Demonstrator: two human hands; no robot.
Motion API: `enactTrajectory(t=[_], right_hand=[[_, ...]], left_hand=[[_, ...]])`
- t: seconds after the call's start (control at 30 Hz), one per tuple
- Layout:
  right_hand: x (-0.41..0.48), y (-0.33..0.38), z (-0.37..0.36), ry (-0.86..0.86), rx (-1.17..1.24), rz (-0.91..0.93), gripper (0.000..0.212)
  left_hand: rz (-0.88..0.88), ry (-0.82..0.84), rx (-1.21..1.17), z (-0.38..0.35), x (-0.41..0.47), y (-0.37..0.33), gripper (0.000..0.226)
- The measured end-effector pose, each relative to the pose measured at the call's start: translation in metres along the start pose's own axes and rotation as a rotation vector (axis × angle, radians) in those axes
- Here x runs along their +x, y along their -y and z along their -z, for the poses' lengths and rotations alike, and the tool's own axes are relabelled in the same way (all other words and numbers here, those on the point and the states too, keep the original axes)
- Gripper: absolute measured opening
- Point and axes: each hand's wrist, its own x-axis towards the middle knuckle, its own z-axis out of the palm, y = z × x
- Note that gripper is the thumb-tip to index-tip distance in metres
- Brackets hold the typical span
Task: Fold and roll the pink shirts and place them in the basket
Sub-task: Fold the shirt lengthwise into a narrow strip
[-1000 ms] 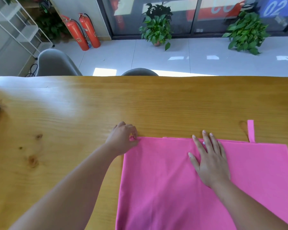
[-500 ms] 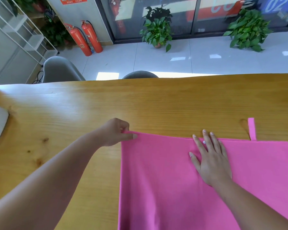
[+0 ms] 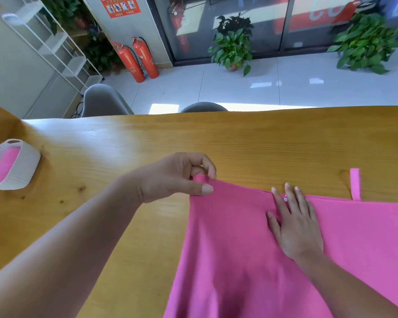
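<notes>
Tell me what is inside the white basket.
Pink fabric lies inside the basket; its wall covers the rest, so how many pieces cannot be seen.

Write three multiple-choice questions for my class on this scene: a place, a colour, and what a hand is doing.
1. Where is the basket?
A. on the floor
B. on the table, far left
C. on a chair

2. What colour is the cloth in the basket?
A. green
B. blue
C. pink

3. What does the left hand do?
A. pinches a corner of the pink shirt
B. lies flat on the table
C. holds the basket

Answers: B, it sits on the wood at the far left; C, pink shows inside its rim; A, thumb and finger pinch the lifted corner.
</notes>
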Motion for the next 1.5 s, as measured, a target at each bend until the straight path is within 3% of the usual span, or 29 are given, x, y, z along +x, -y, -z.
enactTrajectory(t=[0.07, 0.1, 0.13, 0.2, 0.23, 0.27, 0.37, 0.43, 0.5, 0.57, 0.63, 0.67, 0.73, 0.8, 0.87, 0.93, 0.97, 1.0, 1.03, 1.07, 1.13, 1.2, 1.27, 1.3, 1.37, 1.43, 1.5], right_hand=[[-0.001, -0.002, -0.001, -0.013, 0.038, -0.011, 0.067], [-0.001, -0.002, -0.001, -0.018, 0.038, -0.01, 0.066], [-0.002, -0.002, -0.001, -0.02, 0.032, -0.007, 0.065], [-0.001, -0.002, -0.001, -0.023, 0.026, -0.001, 0.064], [-0.002, -0.002, -0.001, -0.025, 0.028, 0.004, 0.064], [-0.002, -0.002, -0.001, -0.029, 0.03, 0.008, 0.063], [-0.003, -0.003, -0.001, -0.047, 0.042, 0.016, 0.062], [-0.002, -0.005, -0.003, -0.062, 0.093, 0.006, 0.061], [-0.002, -0.006, -0.004, -0.062, 0.104, 0.01, 0.062], [-0.001, -0.006, -0.005, -0.053, 0.075, 0.007, 0.063], [-0.002, -0.005, -0.003, -0.059, 0.075, -0.001, 0.062], [-0.003, -0.004, -0.003, -0.062, 0.08, 0.001, 0.062], [-0.003, -0.004, -0.002, -0.073, 0.077, 0.007, 0.062], [-0.003, -0.005, -0.003, -0.075, 0.089, 0.009, 0.062], [-0.002, -0.004, -0.003, -0.082, 0.111, 0.018, 0.061], [-0.002, -0.004, -0.003, -0.074, 0.106, 0.024, 0.06], [-0.002, -0.003, -0.002, -0.069, 0.092, 0.02, 0.061], [-0.002, -0.003, -0.002, -0.067, 0.079, 0.017, 0.061], [-0.002, -0.002, -0.001, -0.065, 0.073, 0.016, 0.061], [-0.003, -0.002, -0.001, -0.064, 0.071, 0.018, 0.061], [-0.004, -0.001, 0.0, -0.07, 0.059, 0.021, 0.061], [-0.003, -0.002, -0.001, -0.079, 0.078, 0.022, 0.06], [-0.003, -0.002, 0.0, -0.073, 0.08, 0.019, 0.061], [-0.002, -0.001, 0.0, -0.063, 0.065, 0.016, 0.061], [-0.001, -0.001, 0.002, -0.054, 0.045, 0.006, 0.062], [-0.002, 0.001, 0.002, -0.058, 0.032, 0.01, 0.062], [-0.003, 0.002, 0.003, -0.059, 0.018, 0.008, 0.063]], left_hand=[[0.002, -0.026, 0.01, -0.005, -0.001, -0.001, 0.01], [0.07, -0.133, 0.202, -0.002, 0.003, 0.009, 0.007], [0.167, -0.244, 0.549, 0.004, 0.009, 0.021, 0.005], [0.415, -0.248, 1.167, 0.009, 0.015, 0.037, 0.008], [0.453, -0.216, 1.261, 0.006, 0.016, 0.039, 0.009], [0.432, -0.177, 1.145, 0.002, 0.016, 0.038, 0.005], [0.147, -0.034, 0.286, -0.024, 0.0, 0.005, 0.01], [-0.013, 0.068, -0.021, -0.032, -0.008, -0.009, 0.016], [0.083, -0.097, 0.183, -0.025, -0.003, 0.005, 0.006], [0.316, -0.233, 0.807, -0.007, 0.008, 0.029, 0.005], [0.415, -0.19, 1.245, -0.004, 0.012, 0.044, 0.006], [0.389, -0.174, 1.22, -0.004, 0.013, 0.045, 0.007], [0.225, -0.159, 0.655, -0.012, 0.007, 0.04, 0.007], [-0.024, 0.027, 0.063, -0.028, -0.008, 0.012, 0.015], [-0.092, 0.107, -0.144, -0.03, -0.011, 0.004, 0.019], [0.067, -0.109, 0.137, -0.013, -0.006, 0.029, 0.008], [0.19, -0.173, 0.525, -0.003, -0.003, 0.04, 0.003], [0.302, -0.096, 0.891, 0.003, -0.001, 0.05, 0.004], [0.381, -0.074, 1.104, 0.004, 0.002, 0.058, 0.008], [0.368, -0.028, 1.103, -0.001, 0.003, 0.058, 0.009], [0.143, 0.012, 0.503, -0.016, -0.007, 0.04, 0.006], [-0.039, 0.158, -0.013, -0.025, -0.02, 0.013, 0.008], [-0.008, 0.062, 0.097, -0.01, -0.015, 0.025, 0.005], [0.096, -0.067, 0.379, 0.004, -0.01, 0.047, 0.003], [0.339, -0.115, 0.936, 0.03, 0.0, 0.092, 0.004], [0.43, -0.149, 0.975, 0.048, 0.001, 0.123, 0.01], [0.362, -0.244, 0.901, 0.063, 0.001, 0.133, 0.012]])
